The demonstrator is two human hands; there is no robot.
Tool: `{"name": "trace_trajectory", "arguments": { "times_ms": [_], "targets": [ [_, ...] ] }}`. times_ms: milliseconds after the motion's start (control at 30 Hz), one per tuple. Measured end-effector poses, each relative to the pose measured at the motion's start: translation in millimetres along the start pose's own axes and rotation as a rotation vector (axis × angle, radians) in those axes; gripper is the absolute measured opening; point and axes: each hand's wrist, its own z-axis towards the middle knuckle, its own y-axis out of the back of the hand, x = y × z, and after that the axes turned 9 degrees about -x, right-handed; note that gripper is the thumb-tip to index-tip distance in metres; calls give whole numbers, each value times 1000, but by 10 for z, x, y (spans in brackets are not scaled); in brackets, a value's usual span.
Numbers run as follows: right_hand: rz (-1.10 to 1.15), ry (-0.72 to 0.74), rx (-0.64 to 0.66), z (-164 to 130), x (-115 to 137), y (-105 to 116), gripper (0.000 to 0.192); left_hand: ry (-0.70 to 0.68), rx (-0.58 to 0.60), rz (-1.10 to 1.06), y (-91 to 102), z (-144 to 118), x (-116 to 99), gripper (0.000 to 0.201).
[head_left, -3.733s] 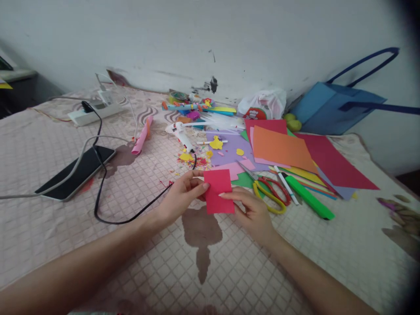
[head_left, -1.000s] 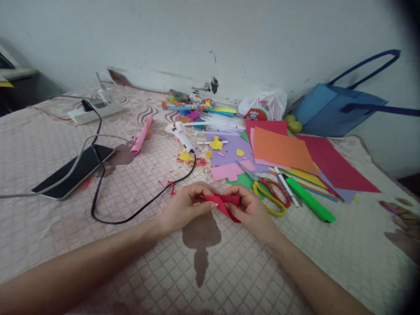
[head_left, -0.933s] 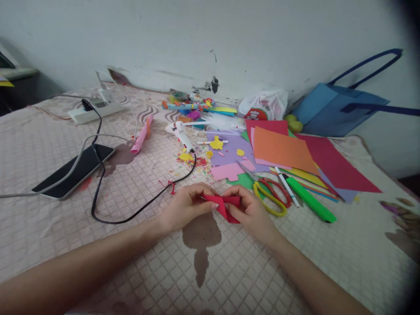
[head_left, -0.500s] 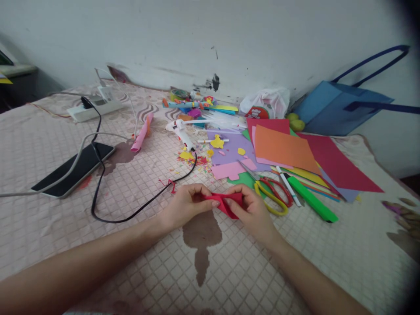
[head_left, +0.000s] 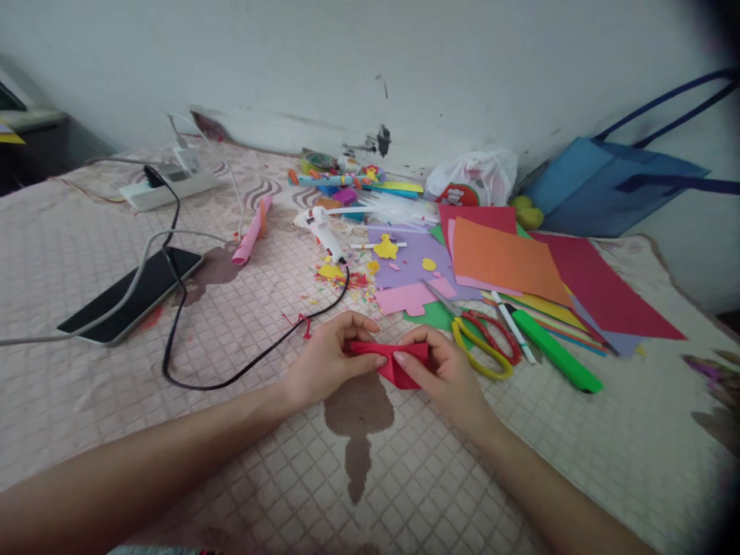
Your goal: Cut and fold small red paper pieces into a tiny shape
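Both hands closed on red paper piece, folded, held just above quilted bed cover. Left hand pinched paper's left end; right hand pinched right end and lower flap. Paper's long axis ran left-right between hands, fold edge on top, point hanging down toward right hand. Both hands equally near, touching paper. Yellow-handled scissors just right of right hand, green marker beyond. Black cable lay left of left hand.
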Motion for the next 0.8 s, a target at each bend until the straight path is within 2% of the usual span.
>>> {"name": "trace_trajectory", "arguments": {
  "times_ms": [333,600,800],
  "targets": [
    [65,-99,10,14,-11,8,8,-84,5,78,7,-13,-21,35],
    [106,-103,41,1,-35,-1,12,-89,-10,155,18,-16,-64,34],
    [54,-71,76,11,3,4,15,-95,-16,215,24,-19,-91,30]
  ]
}}
